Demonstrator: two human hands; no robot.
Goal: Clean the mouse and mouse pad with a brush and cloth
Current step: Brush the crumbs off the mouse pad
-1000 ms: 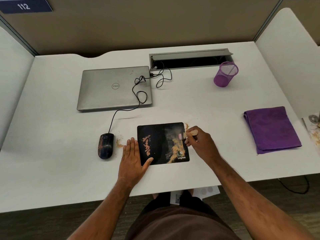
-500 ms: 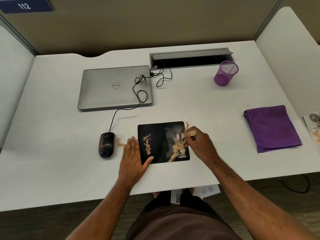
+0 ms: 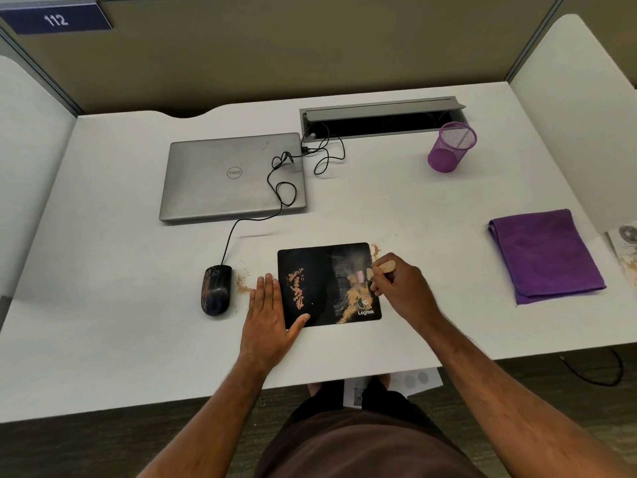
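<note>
At two o'clock on the worktop (image 3: 103,339) the purple mesh cup (image 3: 451,148) stands upright; you can see nothing in it through the mesh. The grey cable tray (image 3: 379,120) at twelve o'clock takes in the mouse cable.

Your left hand (image 3: 267,315) lies flat, fingers straight and together, along the nine o'clock edge of the mouse pad (image 3: 320,291), thumb on its corner. Your right hand (image 3: 401,286) has its fingers curled around the wooden handle of the brush (image 3: 375,269), whose bristles sit on the pad's three o'clock side amid tan dust. The mouse (image 3: 216,289) lies just beyond your left hand at nine o'clock, and the folded purple cloth (image 3: 544,253) rests well apart at three o'clock.
</note>
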